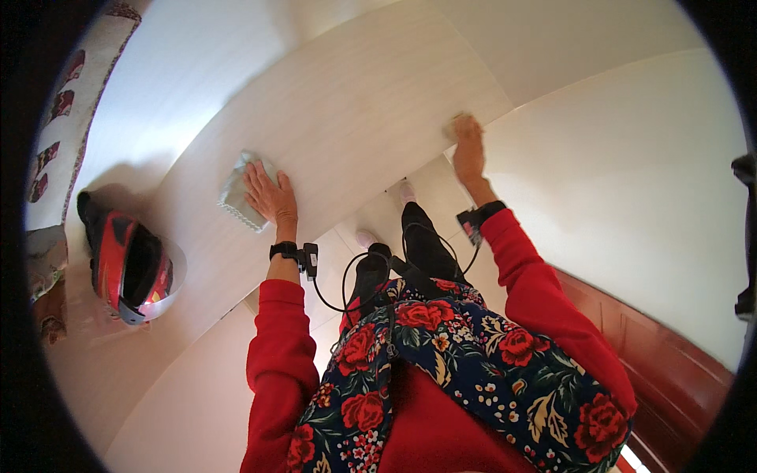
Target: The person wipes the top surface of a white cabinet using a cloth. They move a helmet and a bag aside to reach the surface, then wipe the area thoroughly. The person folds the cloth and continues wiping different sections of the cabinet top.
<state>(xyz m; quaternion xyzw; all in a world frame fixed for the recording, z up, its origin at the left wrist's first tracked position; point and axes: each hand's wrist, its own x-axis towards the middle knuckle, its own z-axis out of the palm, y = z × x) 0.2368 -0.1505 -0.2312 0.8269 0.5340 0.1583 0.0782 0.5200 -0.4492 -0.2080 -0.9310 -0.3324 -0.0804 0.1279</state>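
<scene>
My left hand point(271, 192) lies with its fingers spread on top of a folded pale cloth point(233, 192) with a stitched edge, on a long light wood-grain surface point(355, 88). Toward the far right end of that surface, my right hand point(469, 139) is curled over a small beige thing point(454, 127), perhaps a cloth, slightly blurred and mostly hidden by the hand. Both wrists wear black straps with small devices and cables.
A red motorcycle helmet point(133, 269) with a clear visor rests at the left end of the surface. A patterned textile point(94, 88) is at the far left. White wall point(621, 165) and reddish-brown panelling point(644, 337) stand at the right. Pale floor tiles point(334, 254) lie below.
</scene>
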